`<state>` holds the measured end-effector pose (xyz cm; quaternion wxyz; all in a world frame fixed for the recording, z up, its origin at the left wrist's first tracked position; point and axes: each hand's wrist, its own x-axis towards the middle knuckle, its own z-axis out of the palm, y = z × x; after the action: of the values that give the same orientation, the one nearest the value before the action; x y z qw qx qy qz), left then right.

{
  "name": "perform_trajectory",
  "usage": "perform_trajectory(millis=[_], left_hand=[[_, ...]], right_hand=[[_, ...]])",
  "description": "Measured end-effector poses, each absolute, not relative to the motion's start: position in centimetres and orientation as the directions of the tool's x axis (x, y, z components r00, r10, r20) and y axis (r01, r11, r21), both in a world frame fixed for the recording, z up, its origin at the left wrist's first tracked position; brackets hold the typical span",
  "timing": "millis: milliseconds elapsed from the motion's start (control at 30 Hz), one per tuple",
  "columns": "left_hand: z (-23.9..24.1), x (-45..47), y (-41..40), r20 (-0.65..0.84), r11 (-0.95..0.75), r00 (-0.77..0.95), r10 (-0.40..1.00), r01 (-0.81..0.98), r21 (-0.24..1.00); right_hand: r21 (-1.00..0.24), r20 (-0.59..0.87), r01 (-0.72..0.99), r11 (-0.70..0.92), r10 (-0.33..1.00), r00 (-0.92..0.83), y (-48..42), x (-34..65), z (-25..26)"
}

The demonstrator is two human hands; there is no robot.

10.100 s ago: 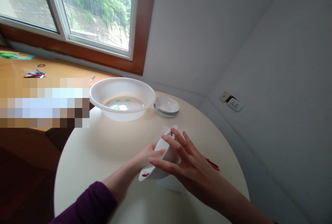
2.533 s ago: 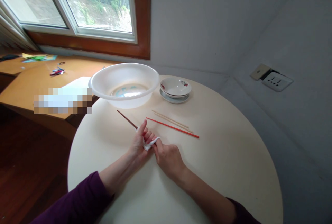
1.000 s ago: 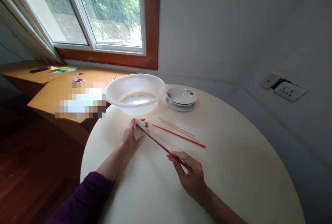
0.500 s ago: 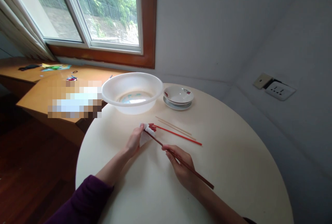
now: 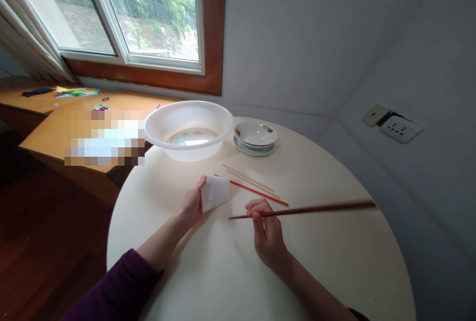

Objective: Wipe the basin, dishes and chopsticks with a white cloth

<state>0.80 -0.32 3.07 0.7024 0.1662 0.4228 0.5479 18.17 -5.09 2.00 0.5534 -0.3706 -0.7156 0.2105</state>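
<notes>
The dark brown chopstick lay almost level above the round bench, pinched near one end by the right hand, its long part reaching out to the right. The left hand rested on the bench, gripping a folded white cloth just beside the chopstick's near tip. Beyond them a red chopstick and two pale wooden chopsticks lay flat side by side. Farther back stood a clear plastic basin and, close to it, a small white bowl stacked on a saucer.
</notes>
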Motion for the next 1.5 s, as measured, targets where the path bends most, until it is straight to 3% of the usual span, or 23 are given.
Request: perform_trajectory(millis=[100, 267, 433, 700, 800, 1000, 1100, 1367, 1500], left_hand=[[3.8, 0.6, -0.2, -0.432, 0.355, 0.081, 0.898, -0.713, 0.604], [5.0, 0.7, -1.1, -0.269, 0.375, 0.272, 0.924, -0.784, 0.495], [4.8, 1.3, -1.9, -0.155, 0.385, 0.357, 0.921, -0.779, 0.496], [2.9, 3.0, -1.2, -0.233, 0.288, 0.191, 0.954, -0.805, 0.519], [2.9, 2.9, -0.7, -0.292, 0.275, 0.135, 0.947, -0.809, 0.52], [4.1, 1.3, 0.0, -0.307, 0.246, 0.097, 0.947, -0.832, 0.496], [4.3, 0.3, 0.5, -0.322, 0.234, 0.077, 0.944, -0.843, 0.484], [3.6, -1.3, 1.7, -0.345, 0.176, -0.009, 0.938, -0.847, 0.501], [2.9, -2.0, 1.9, -0.324, 0.074, -0.196, 0.925, -0.746, 0.662]], right_hand=[[-0.642, 0.625, 0.425, 0.638, 0.757, -0.193, -5.3, 18.3, 2.0], [-0.529, 0.465, 0.657, 0.537, 0.831, -0.305, -5.3, 17.8, 1.8], [-0.483, 0.327, 0.757, 0.441, 0.892, -0.311, -4.8, 16.9, 1.4], [-0.247, 0.233, 0.846, 0.473, 0.876, -0.422, -5.3, 16.2, 0.6], [-0.303, 0.182, 0.832, 0.464, 0.885, -0.428, -5.5, 15.7, 1.1], [-0.533, 0.013, 0.769, 0.352, 0.912, -0.409, -5.5, 15.1, 3.4], [-0.558, -0.042, 0.768, 0.316, 0.913, -0.406, -5.7, 15.2, 4.1], [-0.328, -0.101, 0.871, 0.367, 0.903, -0.418, -6.1, 15.2, 4.3], [-0.257, -0.105, 0.885, 0.388, 0.899, -0.425, -6.7, 15.4, 4.1]])
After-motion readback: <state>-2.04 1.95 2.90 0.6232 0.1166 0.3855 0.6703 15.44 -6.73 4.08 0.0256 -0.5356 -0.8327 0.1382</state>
